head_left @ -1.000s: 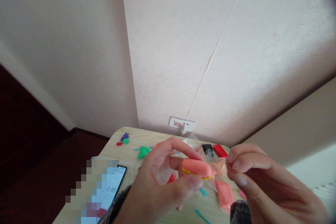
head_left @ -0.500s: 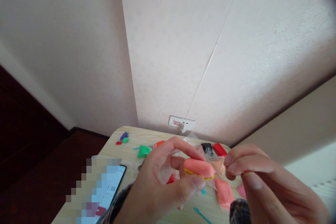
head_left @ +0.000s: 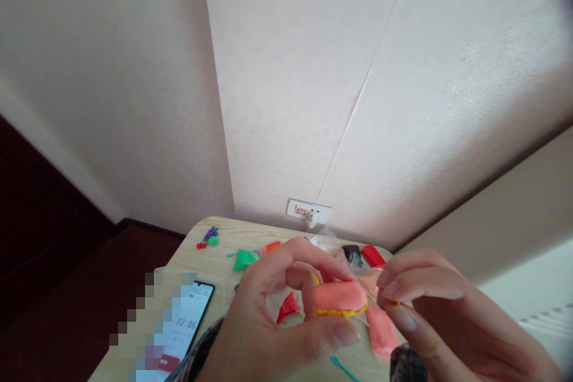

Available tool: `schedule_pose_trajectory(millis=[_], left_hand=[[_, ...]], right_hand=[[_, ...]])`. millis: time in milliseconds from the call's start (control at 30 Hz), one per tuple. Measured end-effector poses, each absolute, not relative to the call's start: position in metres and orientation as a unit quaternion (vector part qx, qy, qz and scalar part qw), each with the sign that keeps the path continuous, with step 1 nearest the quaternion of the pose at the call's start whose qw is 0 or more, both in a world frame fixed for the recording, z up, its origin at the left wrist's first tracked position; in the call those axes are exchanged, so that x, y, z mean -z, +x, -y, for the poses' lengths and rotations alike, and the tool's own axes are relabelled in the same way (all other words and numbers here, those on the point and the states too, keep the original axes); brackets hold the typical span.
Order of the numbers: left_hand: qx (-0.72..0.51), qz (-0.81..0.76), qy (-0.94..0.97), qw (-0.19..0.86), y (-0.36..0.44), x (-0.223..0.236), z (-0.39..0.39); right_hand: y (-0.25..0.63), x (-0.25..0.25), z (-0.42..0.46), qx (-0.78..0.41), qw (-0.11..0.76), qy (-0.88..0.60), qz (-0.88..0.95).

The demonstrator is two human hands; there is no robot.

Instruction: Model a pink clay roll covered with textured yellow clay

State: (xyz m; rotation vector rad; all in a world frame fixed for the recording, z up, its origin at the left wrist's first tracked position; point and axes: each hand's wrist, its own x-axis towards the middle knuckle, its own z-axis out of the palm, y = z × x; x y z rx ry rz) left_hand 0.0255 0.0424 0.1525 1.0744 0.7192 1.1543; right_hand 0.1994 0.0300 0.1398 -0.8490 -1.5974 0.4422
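- My right hand (head_left: 452,304) is nearest, its fingertips closed in a pinch on a tiny orange-yellow bit (head_left: 394,303); only a sliver shows. I judge a light pinch best, with the bit right at the tips so it isn't flattened or lost under the thumb.
- My left hand (head_left: 277,310) is half curled, index finger over the top and thumb below, holding the pink piece (head_left: 340,297) up above the table, just left of my right fingertips but apart from them. I can't tell how firmly the thumb presses.
- A ruffled yellow edging (head_left: 342,312) runs along the pink piece's lower side and faces me. It looks soft, so I should grip by the smooth pink part, clear of the ruffle, and steady both wrists before bringing the hands any closer.
- Beneath, a teal tool (head_left: 344,368) lies within easy reach; it might suit spots too fine for fingertips.
- The salmon packet (head_left: 381,332) sits below and between my hands. I'd work clear of it and of the red scrap (head_left: 287,307) seen past my left fingers, lest stray colour stick.
- Farther back lie the green packet (head_left: 245,259) and red packet (head_left: 373,256), well out of the way.
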Motion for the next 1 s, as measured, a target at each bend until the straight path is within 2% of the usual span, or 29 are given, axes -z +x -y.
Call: schedule_pose_trajectory(millis=[400, 800, 1000], left_hand=[[-0.510, -0.312, 0.475, 0.646, 0.025, -0.153, -0.042], [-0.483, -0.277, 0.524, 0.645, 0.022, -0.151, -0.047], [-0.481, -0.281, 0.548, 0.624, 0.021, -0.147, -0.047]], right_hand=[[0.196, -0.141, -0.028, -0.183, 0.603, -0.396, 0.668], [0.206, -0.136, -0.034, -0.186, 0.587, -0.329, 0.716], [0.207, -0.139, -0.033, -0.131, 0.592, -0.339, 0.720]])
